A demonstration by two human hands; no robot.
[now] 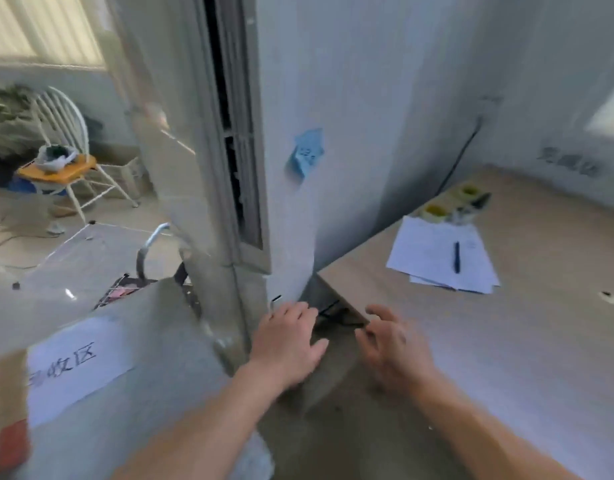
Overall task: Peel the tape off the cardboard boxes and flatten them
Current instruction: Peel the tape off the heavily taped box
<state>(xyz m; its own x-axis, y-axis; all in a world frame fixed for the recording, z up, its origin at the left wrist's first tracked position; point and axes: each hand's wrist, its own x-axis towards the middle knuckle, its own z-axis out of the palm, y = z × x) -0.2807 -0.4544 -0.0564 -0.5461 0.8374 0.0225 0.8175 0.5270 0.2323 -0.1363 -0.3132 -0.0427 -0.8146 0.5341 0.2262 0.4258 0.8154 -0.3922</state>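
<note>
The frame is blurred by motion. A large cardboard box [132, 393] with a white paper label [73, 365] fills the lower left. My left hand [288, 344] hovers with fingers spread and relaxed beside the box, near the foot of a tall white standing unit [281, 168]. My right hand [392, 344] is also spread and holds nothing, at the near left corner of the wooden table [506, 341]. Neither hand touches the box. No tape on the box can be made out.
White papers [437, 261] with a black pen [456, 256] lie on the table. Two tape rolls [450, 202] stand at its back edge. A white chair [70, 157] with a bowl stands far left. A wire rack [91, 247] sits behind the box.
</note>
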